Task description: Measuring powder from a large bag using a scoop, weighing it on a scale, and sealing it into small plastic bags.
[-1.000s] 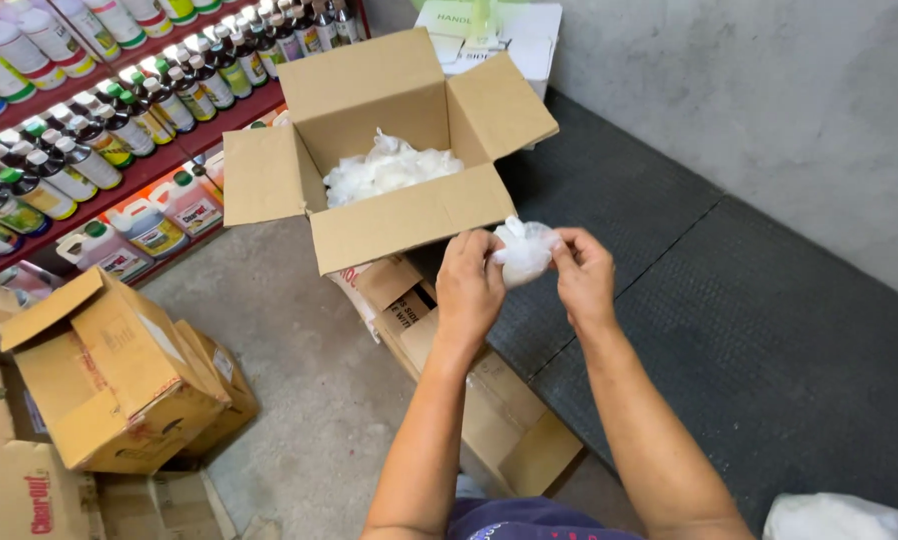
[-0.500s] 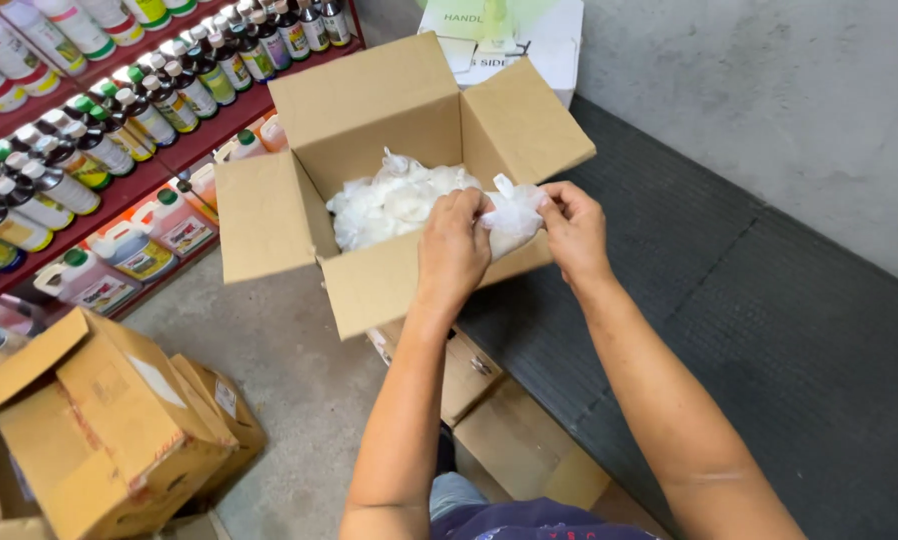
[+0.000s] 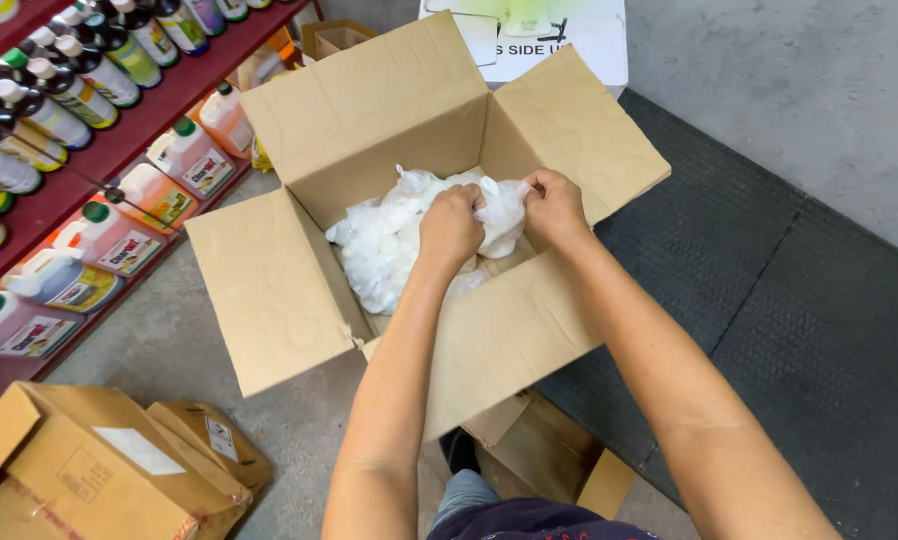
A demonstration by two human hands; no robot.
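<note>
Red shelves [image 3: 184, 85] at the left carry rows of bottles [image 3: 79, 85] — orange jugs [image 3: 119, 240] on the lowest tier. Closed cartons [image 3: 99, 470] lie on the concrete floor [image 3: 159, 340] below, and a dark mat [image 3: 799, 330] spreads to the right — a white box [image 3: 559, 40] stands behind.

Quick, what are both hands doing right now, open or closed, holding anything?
Left hand: closed, gripping the white plastic bag over the open cardboard box.
Right hand: closed, pinching the same white plastic bag from the other side.
</note>
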